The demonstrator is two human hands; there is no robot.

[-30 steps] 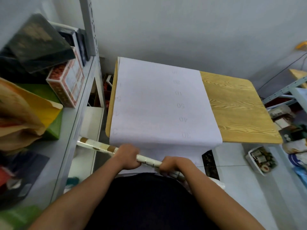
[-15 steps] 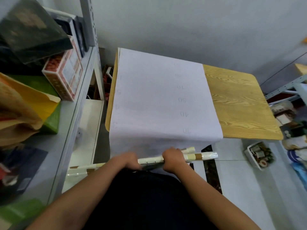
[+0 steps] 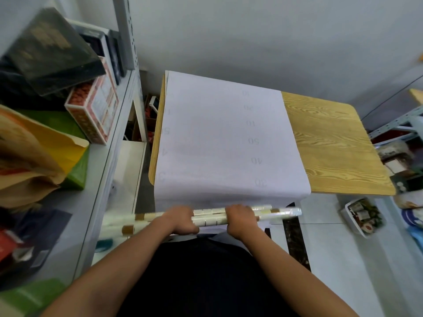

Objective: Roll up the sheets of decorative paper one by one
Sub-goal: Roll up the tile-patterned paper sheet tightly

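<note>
The fingers of both hands curled out of sight beneath the rolled cream-and-tan tile-patterned decorative paper [image 3: 207, 217], and the roll's left end was blurred where it crossed in front of the grey metal shelf unit [image 3: 100, 170] at lower left of the frame. Whether the blurred left portion was one tube or two overlapping layers could not be made out. The near edge of the white paper sheet printed with faint reversed numerals [image 3: 219, 143] hung over the front edge of the surface and passed behind the roll, so its lower end was hidden.

The left hand [image 3: 180, 219] was closed around the roll at lower centre of the frame, knuckles up. The right hand [image 3: 240, 218] gripped the same roll just to its right, a short stretch of roll showing between them. The roll lay roughly level across the lower middle of the frame, in front of and below the edge of the yellow wood-grain surface [image 3: 332, 143].

Counted: two hands, one roll, one white sheet flat on the surface's left part, one surface. A red-and-white patterned box [image 3: 93, 110] stood on the shelf at upper left.
</note>
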